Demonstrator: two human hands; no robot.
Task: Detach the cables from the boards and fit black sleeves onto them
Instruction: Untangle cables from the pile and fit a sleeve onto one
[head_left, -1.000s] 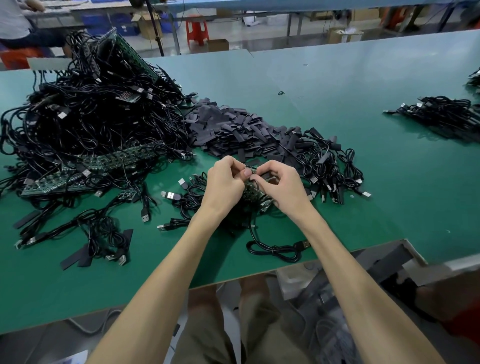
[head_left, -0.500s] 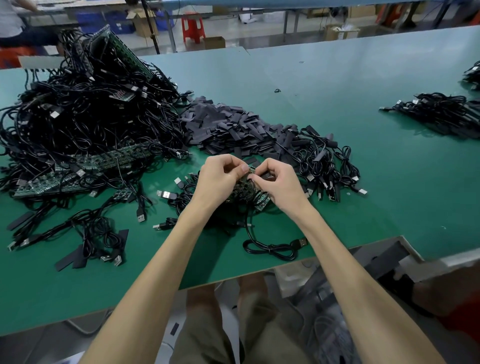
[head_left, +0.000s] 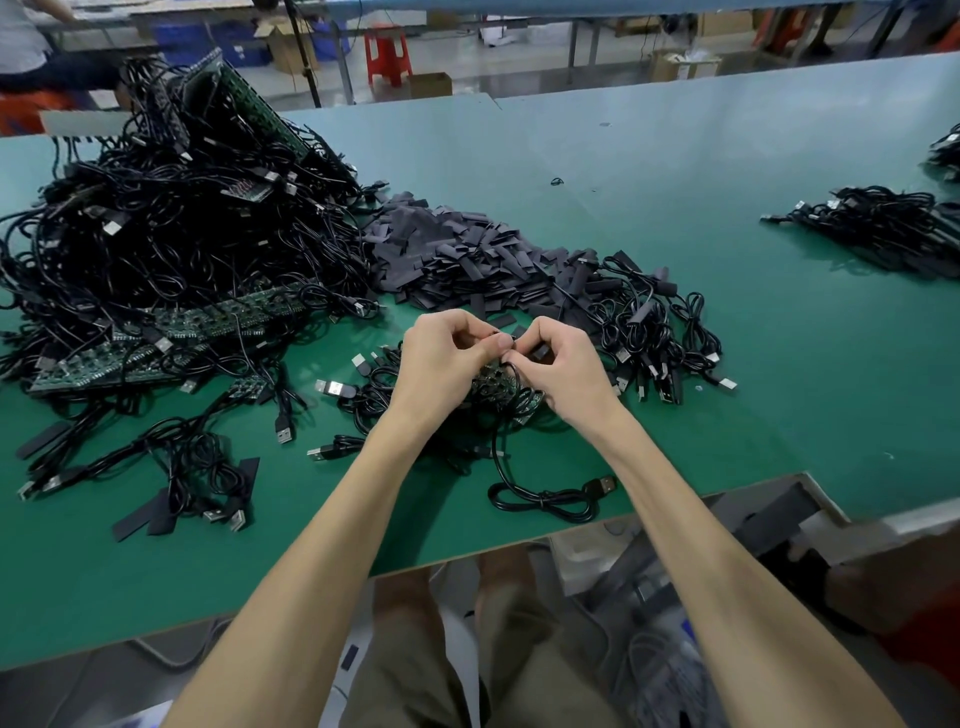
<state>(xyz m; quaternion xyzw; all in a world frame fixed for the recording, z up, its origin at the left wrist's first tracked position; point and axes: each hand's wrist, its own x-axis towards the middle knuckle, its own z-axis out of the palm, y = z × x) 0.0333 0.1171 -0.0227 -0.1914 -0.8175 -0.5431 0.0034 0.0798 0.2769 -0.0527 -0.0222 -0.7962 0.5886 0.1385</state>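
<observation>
My left hand (head_left: 441, 364) and my right hand (head_left: 563, 364) meet fingertip to fingertip above a small green board (head_left: 501, 387) in the middle of the green table (head_left: 727, 338). Both pinch the end of a black cable (head_left: 540, 499), which drops from my fingers and coils near the front edge with its USB plug lying flat. A black sleeve (head_left: 541, 352) shows between my right fingers. How the sleeve sits on the cable is hidden. Behind my hands lies a heap of black sleeves (head_left: 467, 254).
A big tangle of black cables and green boards (head_left: 171, 249) fills the left. Sleeved cables (head_left: 660, 332) lie right of my hands. Another cable bundle (head_left: 878, 223) sits far right. Loose cables and sleeves (head_left: 171, 483) lie front left. The table edge runs just below the coil.
My hands have stayed together over the small board, fingers working slightly at the cable end. The camera view shifted a little.
</observation>
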